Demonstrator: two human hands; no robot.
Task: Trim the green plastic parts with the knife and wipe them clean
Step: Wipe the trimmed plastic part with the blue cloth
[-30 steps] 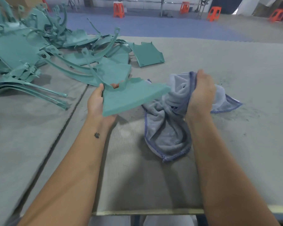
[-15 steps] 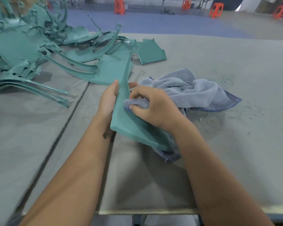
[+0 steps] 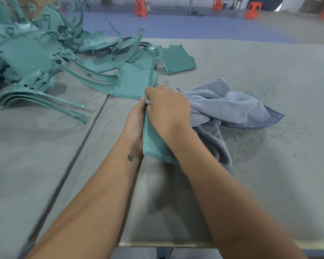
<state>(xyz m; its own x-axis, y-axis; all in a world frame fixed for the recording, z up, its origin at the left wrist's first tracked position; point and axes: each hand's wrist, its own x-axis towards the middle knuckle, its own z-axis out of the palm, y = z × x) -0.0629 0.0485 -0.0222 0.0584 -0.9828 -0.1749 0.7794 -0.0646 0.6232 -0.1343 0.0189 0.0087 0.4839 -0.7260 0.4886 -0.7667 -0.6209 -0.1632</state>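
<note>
Centrally in the head view, a green plastic part (image 3: pixel 153 144) is held on edge between the two hands, above the grey padded table (image 3: pixel 269 165). It is gripped from the left side by the left hand (image 3: pixel 136 120), whose fingers are laid up along its outer face, while its near lower corner shows below the right wrist. Against its right face and top edge a bunched fold of the grey-blue cloth (image 3: pixel 224 109) is pressed by the right hand (image 3: pixel 166 109), whose fingers are curled round that fold. The remainder of the cloth is spread to the right of both hands, partly lying on the table and partly hanging beneath the right forearm. Just beyond the hands, a flat green panel (image 3: pixel 133 85) is seen lying on the table, and farther to the left a large pile of green plastic parts (image 3: pixel 36 58) is heaped. A separate small green plate (image 3: pixel 178 59) lies apart behind the cloth. Fine green shavings (image 3: pixel 258 92) are scattered on the table surface right of the cloth. Orange stools (image 3: pixel 141 7) are visible on the floor beyond the table.
</note>
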